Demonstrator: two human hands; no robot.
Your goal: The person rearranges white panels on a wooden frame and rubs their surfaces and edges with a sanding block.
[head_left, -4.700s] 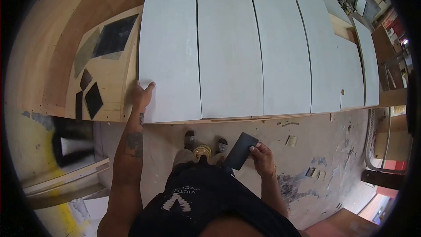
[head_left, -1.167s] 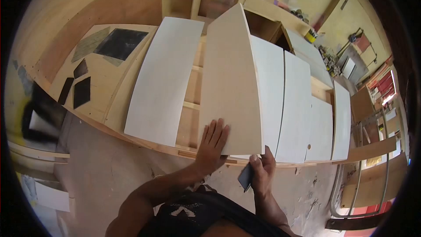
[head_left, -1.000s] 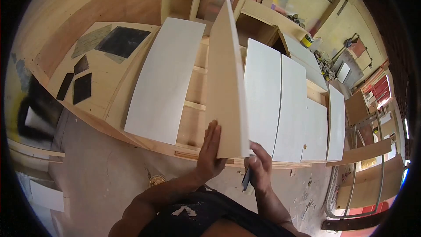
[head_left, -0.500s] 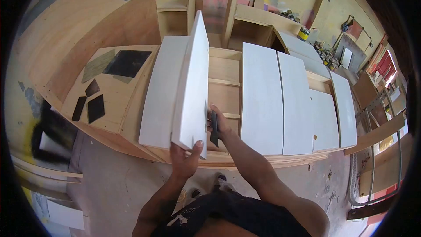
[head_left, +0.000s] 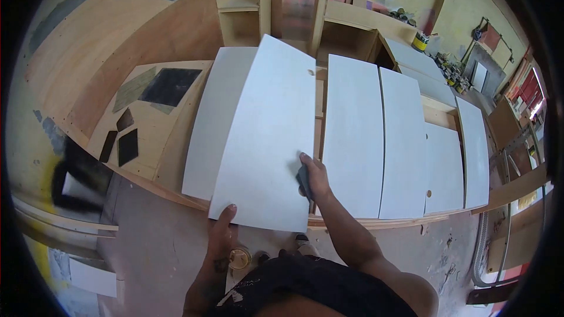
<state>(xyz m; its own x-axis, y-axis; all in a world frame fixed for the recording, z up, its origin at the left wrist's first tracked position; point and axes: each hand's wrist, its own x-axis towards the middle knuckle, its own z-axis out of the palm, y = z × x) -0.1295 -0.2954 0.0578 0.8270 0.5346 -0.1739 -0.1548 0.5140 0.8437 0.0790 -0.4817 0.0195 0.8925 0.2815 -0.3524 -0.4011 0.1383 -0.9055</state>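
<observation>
A white cabinet door [head_left: 264, 135], with round hinge holes near its right edge, lies tilted over the row of cabinets in front of me. My left hand [head_left: 221, 229] grips its lower left corner, thumb on the face and the other fingers hidden beneath. At the door's right edge, my right hand [head_left: 318, 177] holds a dark folded piece of sandpaper [head_left: 303, 179] against or close over the white surface. Under the raised door, another white door [head_left: 205, 135] lies flat to the left.
More white doors [head_left: 352, 135] lie side by side to the right on the wooden cabinet frame. Dark sandpaper sheets [head_left: 170, 86] rest on the plywood at left. Below, a round can [head_left: 239, 258] stands on the floor near my feet. Paint cans [head_left: 420, 41] sit at the back right.
The door has swung from nearly upright on edge to a flatter tilt, its broad face now towards me. My right hand has moved right and slightly down with the sandpaper; my left hand moved left.
</observation>
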